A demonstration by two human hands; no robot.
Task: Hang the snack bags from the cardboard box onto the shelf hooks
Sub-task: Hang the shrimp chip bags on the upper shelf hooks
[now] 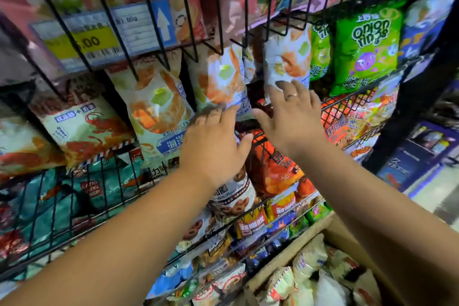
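At a wire snack shelf (422,82), a person's left hand (216,141) reaches with straight, released fingers to the lower edge of a hanging shrimp snack bag (223,77). The right hand (294,113), fingers likewise spread and grasping nothing, touches the neighbouring bag (288,57), beside green onion-ring packs (367,45). More snack bags (310,278) lie in the cardboard box (285,254) at lower right.

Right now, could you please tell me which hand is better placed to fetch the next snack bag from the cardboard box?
Probably the right hand: the cardboard box sits low on the right, under that forearm, and its fingers are straight, holding nothing. The left hand would have to cross over.
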